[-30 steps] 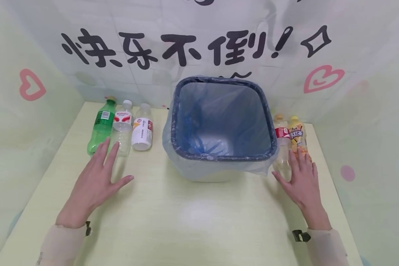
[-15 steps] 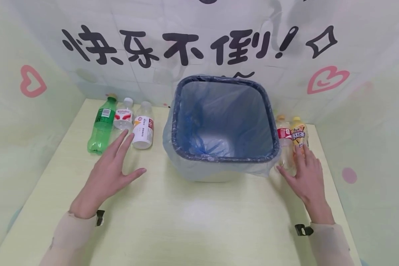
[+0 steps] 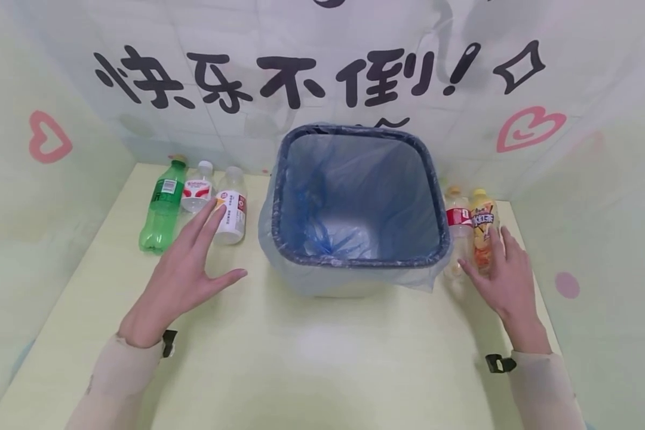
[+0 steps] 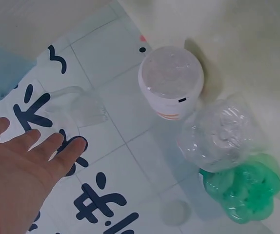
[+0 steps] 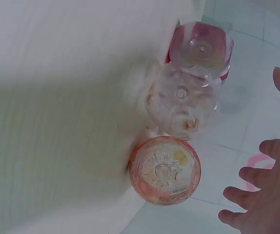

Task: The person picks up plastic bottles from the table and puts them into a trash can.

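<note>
My left hand (image 3: 180, 278), fingers spread, hovers in front of a white-labelled bottle (image 3: 236, 224), its fingertips overlapping the label in the head view. To that bottle's left stand a clear bottle (image 3: 197, 188) with a red-and-white label and a green bottle (image 3: 163, 209). On the other side, my right hand (image 3: 507, 286) has its fingers extended near a yellow-capped iced tea bottle (image 3: 482, 221). Beside it is a clear bottle with a red label (image 3: 458, 216). The right wrist view also shows a reddish bottle (image 5: 202, 46), hidden by the bin in the head view. Both hands hold nothing.
A square bin (image 3: 330, 280) lined with a translucent bag stands at the table's back middle, between the two bottle groups. Printed wall sheets (image 3: 140, 131) enclose the table (image 3: 312, 358) at the back and sides.
My left hand has moved right from the green and clear bottles to the white-labelled one. The right hand has shifted slightly right. All the bottles stay where they were.
</note>
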### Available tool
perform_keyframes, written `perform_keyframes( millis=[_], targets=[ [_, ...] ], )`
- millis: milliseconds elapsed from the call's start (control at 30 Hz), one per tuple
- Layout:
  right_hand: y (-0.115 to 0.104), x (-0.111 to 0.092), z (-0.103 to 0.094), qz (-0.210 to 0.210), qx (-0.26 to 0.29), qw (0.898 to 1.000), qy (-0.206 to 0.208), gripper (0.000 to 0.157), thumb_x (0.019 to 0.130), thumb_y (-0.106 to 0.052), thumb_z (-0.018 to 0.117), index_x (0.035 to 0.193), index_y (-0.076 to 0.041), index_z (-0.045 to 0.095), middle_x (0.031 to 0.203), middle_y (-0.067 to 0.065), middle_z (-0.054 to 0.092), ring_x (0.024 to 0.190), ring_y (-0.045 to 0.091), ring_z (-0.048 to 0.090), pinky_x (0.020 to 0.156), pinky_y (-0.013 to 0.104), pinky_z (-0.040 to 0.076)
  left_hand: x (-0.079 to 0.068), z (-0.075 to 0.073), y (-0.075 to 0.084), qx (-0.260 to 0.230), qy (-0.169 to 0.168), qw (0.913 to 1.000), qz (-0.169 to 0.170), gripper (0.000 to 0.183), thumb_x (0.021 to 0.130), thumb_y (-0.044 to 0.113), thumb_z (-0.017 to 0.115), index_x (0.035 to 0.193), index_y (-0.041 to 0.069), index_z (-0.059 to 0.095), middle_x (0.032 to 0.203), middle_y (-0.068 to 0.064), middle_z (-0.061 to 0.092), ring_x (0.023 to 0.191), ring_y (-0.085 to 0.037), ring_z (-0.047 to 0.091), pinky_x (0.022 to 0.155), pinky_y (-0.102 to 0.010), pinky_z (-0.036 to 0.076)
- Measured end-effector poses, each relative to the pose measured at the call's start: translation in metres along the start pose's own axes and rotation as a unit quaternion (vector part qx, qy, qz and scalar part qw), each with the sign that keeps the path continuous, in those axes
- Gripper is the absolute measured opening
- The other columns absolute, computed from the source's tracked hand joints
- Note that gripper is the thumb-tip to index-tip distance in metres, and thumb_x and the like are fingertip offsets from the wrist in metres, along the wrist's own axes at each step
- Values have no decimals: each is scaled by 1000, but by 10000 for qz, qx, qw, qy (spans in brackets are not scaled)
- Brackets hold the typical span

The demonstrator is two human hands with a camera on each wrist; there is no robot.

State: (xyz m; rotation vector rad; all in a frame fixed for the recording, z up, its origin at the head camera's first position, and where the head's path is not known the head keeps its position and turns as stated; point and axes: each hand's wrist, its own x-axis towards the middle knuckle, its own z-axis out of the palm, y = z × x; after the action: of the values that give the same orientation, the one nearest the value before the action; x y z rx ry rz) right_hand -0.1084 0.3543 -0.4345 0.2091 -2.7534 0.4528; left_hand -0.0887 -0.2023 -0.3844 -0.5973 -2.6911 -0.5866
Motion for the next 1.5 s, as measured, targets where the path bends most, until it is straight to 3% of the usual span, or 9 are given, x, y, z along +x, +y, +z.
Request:
perform_keyframes(
  millis=[333,467,600,767,967,1167,1333,1500],
  targets=[
    [11,14,-2,202,43,9996,-198,84,77,-44,66,143,-7,27,143,25,25,119,53,31,93,66,24,13,0,12,-30,-55,9999,80,113,59,51,78,147,20,14,152,0,11,133,-25,25,91,-50,41],
    [19,16,-3,495,128,9975,-481,78,85,-45,57,144,-7,23,145,25,21,121,54,27,94,65,22,15,-7,24,-280,-94,9995,92,116,56,50,81,147,21,14,152,1,11,135,-22,23,92,-49,40],
    [29,21,-2,925,264,9914,-890,69,93,-44,43,145,-9,17,147,25,13,124,54,21,95,66,18,21,-18,44,-753,-97,9966,319,121,50,52,84,146,17,18,152,-1,10,135,-22,20,96,-48,37],
    [39,26,-1,1378,431,9798,-1383,66,96,-45,29,146,-8,8,147,27,5,127,53,13,95,67,15,33,-26,71,-1175,-125,9903,736,124,45,51,86,145,14,22,152,-5,10,133,-25,25,91,-47,42],
    [41,32,2,1650,412,9673,-1884,66,97,-45,25,146,-8,4,146,30,4,123,56,17,91,69,19,49,-26,90,-1435,-66,9842,1033,121,47,46,87,144,11,23,152,-7,11,132,-24,29,89,-44,44],
    [40,36,9,1826,325,9569,-2236,68,95,-48,27,147,-13,-1,145,31,3,119,58,23,86,70,26,55,-24,97,-1485,33,9827,1104,115,50,45,85,143,13,26,151,-7,12,130,-25,32,85,-42,46],
    [45,37,12,1781,355,9548,-2352,69,95,-46,32,146,-16,-2,143,33,9,116,58,27,84,69,28,60,-21,98,-1593,150,9804,1146,99,58,46,80,140,15,35,151,-8,13,131,-25,30,87,-44,45],
    [45,40,15,1851,431,9532,-2352,72,93,-47,36,146,-19,-4,141,34,15,116,56,29,86,68,28,69,-16,95,-1688,370,9771,1238,88,62,34,80,137,13,40,150,-10,17,134,-25,24,92,-44,42]
  ],
)
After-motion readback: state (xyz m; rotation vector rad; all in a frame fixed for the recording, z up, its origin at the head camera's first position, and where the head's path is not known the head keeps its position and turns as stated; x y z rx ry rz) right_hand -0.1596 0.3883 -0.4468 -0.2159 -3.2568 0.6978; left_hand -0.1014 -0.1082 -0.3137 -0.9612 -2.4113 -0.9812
